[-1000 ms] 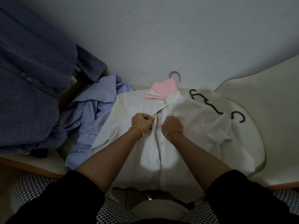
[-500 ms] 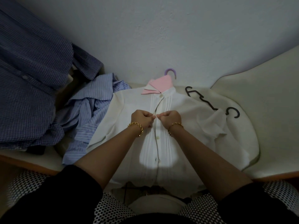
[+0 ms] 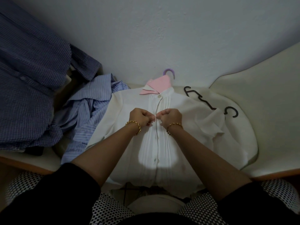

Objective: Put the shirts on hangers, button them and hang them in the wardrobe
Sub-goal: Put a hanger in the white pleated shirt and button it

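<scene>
A white pleated shirt (image 3: 191, 120) with a pink collar lies flat in front of me on a purple hanger (image 3: 169, 72), whose hook pokes out above the collar. My left hand (image 3: 140, 117) and my right hand (image 3: 170, 116) sit side by side on the chest, each pinching an edge of the button placket at the second button. The top button at the collar is closed, and lower buttons run down the front.
A light blue striped shirt (image 3: 87, 114) lies crumpled to the left, with a dark blue checked shirt (image 3: 27, 88) piled further left. Black hangers (image 3: 211, 101) lie at the white shirt's right shoulder. The cream surface (image 3: 267, 111) meets a white wall behind.
Both hands have drawn together on the placket, and the gap near the collar that showed a second ago has closed. The view has shifted slightly.
</scene>
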